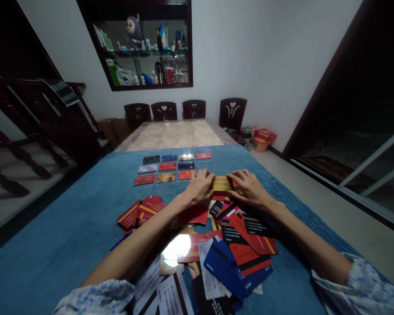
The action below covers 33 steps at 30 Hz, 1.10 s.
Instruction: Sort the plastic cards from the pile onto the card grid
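Note:
A gold card [222,183] lies flat between both hands on the blue cloth [68,227]. My left hand [199,188] pinches its left edge with bent fingers. My right hand [248,187] grips its right edge the same way. Just beyond the hands, several cards [168,166] lie face up in neat rows. A loose heap of red, blue, black and white cards [230,249] spreads under my forearms, nearer to me. A small fan of red cards [141,211] lies left of my left wrist.
The blue cloth covers the near part of a long table; bare marble top [174,133] shows beyond. Several dark chairs [231,113] stand at the far end. A wall cabinet [144,43] hangs behind. A staircase rail [26,113] is left, a glass door frame [374,170] right.

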{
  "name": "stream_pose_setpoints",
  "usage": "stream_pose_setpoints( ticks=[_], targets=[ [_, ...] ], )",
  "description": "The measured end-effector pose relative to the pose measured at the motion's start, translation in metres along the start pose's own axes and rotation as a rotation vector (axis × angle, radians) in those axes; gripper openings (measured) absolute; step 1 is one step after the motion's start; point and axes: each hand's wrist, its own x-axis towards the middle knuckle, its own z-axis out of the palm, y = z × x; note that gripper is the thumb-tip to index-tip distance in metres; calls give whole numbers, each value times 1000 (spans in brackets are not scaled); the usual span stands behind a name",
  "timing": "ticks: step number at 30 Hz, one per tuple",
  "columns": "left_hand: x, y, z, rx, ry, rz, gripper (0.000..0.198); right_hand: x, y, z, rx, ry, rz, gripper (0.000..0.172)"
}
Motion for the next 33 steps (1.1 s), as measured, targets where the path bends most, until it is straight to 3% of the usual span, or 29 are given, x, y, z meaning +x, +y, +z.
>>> stream_pose_setpoints(
  ticks=[17, 29, 33],
  targets=[
    [-39, -46, -16, 100, -72, -86, 38, 61, -43, 7, -6, -187, -116, 46],
    [-64, -92, -22, 143, -101, -170, 38, 108, -77, 25, 0, -288, -163, 46],
    [-71, -105, -27, 159, -111, -202, 47, 124, -88, 35, 10, -291, -163, 45]
  ],
)
